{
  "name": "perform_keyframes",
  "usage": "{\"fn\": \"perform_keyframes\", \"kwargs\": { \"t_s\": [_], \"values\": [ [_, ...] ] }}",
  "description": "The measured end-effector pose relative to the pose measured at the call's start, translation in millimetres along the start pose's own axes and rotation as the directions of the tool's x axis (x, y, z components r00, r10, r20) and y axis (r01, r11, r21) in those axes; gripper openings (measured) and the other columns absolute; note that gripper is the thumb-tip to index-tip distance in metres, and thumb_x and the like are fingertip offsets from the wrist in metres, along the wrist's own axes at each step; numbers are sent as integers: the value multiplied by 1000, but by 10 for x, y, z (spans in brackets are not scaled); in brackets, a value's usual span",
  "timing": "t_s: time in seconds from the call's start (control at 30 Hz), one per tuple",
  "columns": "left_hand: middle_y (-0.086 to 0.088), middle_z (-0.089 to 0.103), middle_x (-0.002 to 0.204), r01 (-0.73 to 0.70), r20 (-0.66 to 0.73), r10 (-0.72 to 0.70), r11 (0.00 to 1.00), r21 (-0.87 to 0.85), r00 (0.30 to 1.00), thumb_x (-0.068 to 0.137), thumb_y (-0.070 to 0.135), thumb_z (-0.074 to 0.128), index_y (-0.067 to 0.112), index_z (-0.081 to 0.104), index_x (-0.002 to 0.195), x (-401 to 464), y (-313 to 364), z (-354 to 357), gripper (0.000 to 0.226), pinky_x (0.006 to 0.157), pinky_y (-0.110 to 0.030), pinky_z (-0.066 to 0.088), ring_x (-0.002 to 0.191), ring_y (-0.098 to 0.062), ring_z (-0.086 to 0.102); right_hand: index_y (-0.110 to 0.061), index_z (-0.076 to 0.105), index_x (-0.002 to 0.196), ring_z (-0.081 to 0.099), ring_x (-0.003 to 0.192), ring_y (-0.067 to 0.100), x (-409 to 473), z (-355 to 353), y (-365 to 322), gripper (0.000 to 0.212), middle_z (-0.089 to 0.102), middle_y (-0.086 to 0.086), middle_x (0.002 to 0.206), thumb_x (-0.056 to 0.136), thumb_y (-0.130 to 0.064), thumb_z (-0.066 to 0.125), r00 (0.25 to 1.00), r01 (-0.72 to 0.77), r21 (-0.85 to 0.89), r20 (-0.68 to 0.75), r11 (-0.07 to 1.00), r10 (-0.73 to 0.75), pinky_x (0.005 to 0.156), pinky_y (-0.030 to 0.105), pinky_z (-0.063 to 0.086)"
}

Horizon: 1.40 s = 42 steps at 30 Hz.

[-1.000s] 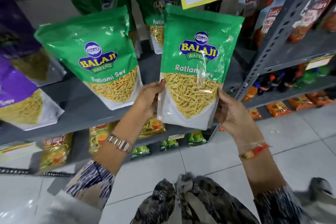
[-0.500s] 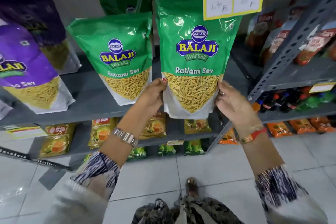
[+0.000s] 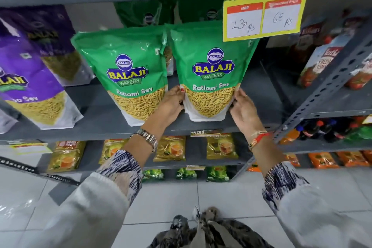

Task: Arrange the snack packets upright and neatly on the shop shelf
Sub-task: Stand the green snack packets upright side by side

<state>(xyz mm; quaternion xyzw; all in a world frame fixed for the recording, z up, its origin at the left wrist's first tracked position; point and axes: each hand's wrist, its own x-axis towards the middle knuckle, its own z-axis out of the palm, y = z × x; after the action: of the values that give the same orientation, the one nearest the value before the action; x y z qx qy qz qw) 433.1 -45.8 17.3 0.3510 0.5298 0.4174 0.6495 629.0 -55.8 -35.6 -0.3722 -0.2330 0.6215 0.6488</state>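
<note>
A green Ratlami Sev packet (image 3: 211,70) stands upright on the grey shelf (image 3: 100,123), its base resting on the board. My left hand (image 3: 171,104) grips its lower left edge and my right hand (image 3: 243,106) holds its lower right edge. A second green Ratlami Sev packet (image 3: 130,74) stands upright just to its left, almost touching it. More green packets (image 3: 149,14) stand in the dark behind both.
Purple sev packets (image 3: 30,78) lean at the shelf's left. A yellow price card (image 3: 263,14) hangs from the shelf above, over the held packet's top right corner. A perforated upright post (image 3: 326,86) borders the right, with ketchup pouches (image 3: 322,62) beyond. Lower shelves hold small yellow packets (image 3: 171,148).
Both hands have carried the green packet up and back from in front of the shelf and set its base down on the board beside the other green packet.
</note>
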Motion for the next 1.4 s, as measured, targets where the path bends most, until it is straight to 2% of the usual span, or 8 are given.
{"fn": "perform_keyframes", "kwargs": {
  "t_s": [0.1,0.33,0.53,0.67,0.8,0.97,1.17,1.4],
  "values": [
    [-15,53,134,-23,-25,23,1000,-1,999,97,4,34,-1,45,130,32,16,16,35,108,-46,39,110,-24,52,-14,61,107,63,101,14,52,-25,58,21,70,-1,103,89,-16,50,1000,13,5,0,1000,-13,86,30,54],
    [-16,52,136,-31,-53,31,999,-9,998,96,2,33,-1,46,129,83,-20,-12,35,107,-42,40,115,-27,54,-15,64,108,60,110,18,92,-82,106,53,68,1,111,61,-32,81,998,39,-14,49,999,-38,98,36,49],
    [-7,61,111,-53,-40,55,997,47,998,96,4,35,-2,46,128,63,-62,-84,34,103,-41,40,99,-21,56,-14,62,106,61,103,16,51,-67,137,21,70,-3,102,94,-11,46,999,32,-49,9,998,-32,88,30,53],
    [-12,52,136,-49,-4,50,996,70,999,98,12,35,6,45,130,83,-39,-106,35,110,-45,36,125,-28,48,-18,62,103,63,99,13,9,7,95,19,69,-3,103,96,-17,44,1000,19,-92,-14,996,-20,77,25,54],
    [-4,53,128,-54,36,52,996,65,998,99,15,30,14,42,133,61,-4,-106,36,107,-39,35,117,-20,49,-22,59,105,61,102,12,-24,58,121,21,63,-1,110,97,-23,40,1000,8,-140,6,990,-7,82,26,51],
    [-10,44,144,-34,-10,34,999,12,999,99,15,33,12,31,142,76,-10,-185,43,110,-40,35,124,-25,47,-22,59,105,64,96,7,-75,120,155,23,65,-4,106,98,-21,37,999,8,-160,33,987,-3,76,21,53],
    [-12,39,147,-12,-32,12,1000,4,999,98,16,35,12,26,143,42,25,-206,46,113,-41,31,134,-27,39,-9,48,129,60,106,15,-53,127,196,37,61,4,116,98,-27,38,1000,17,-219,14,976,-14,86,27,50],
    [-12,39,148,16,-20,-16,1000,24,1000,98,27,35,14,34,140,70,-59,-208,44,112,-55,28,134,-29,39,-25,57,110,62,102,10,-104,133,219,25,64,-5,108,97,-34,38,999,49,-307,0,950,-51,85,25,49]
  ]
}}
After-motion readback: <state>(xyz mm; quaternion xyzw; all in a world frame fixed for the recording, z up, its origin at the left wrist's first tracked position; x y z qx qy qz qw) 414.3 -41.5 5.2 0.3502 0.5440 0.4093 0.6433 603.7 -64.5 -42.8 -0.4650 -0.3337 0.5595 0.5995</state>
